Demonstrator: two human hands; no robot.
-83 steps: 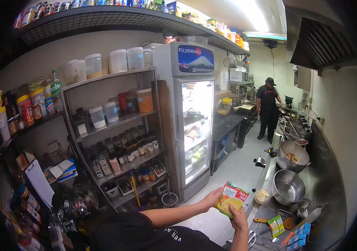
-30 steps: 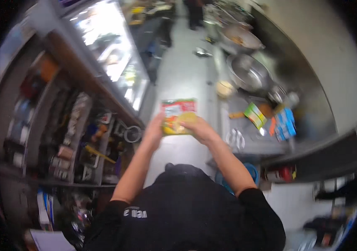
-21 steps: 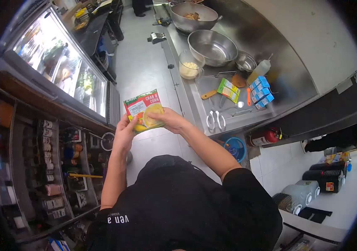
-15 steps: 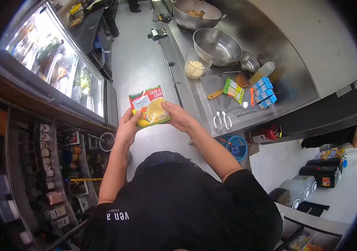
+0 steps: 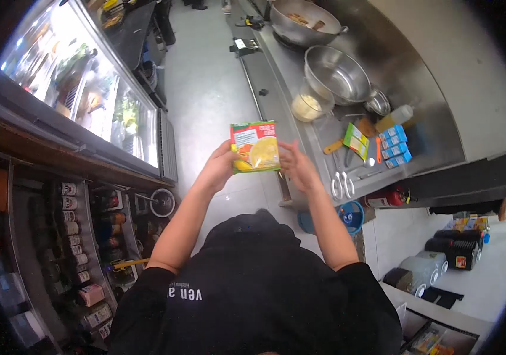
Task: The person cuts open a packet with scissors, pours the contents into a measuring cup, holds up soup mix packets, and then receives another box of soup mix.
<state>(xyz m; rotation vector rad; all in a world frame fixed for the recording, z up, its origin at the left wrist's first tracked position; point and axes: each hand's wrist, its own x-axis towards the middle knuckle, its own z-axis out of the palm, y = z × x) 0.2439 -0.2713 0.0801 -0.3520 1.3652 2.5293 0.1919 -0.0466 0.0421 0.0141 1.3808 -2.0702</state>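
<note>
Here, one packet (image 5: 256, 147), left hand (image 5: 218, 168) clamped on it, right hand (image 5: 299, 169) spread, perhaps touching

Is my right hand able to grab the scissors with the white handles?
Probably yes. The scissors are close to the right hand, and nothing covers their handles. That hand looks open, while the left hand grips the packet.

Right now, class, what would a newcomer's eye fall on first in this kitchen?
First, the colourful Crab & Corn packet at the centre, its left edge in the left hand. Next, the glowing glass-door fridge at upper left, and a shiny steel bowl at upper right.
</note>
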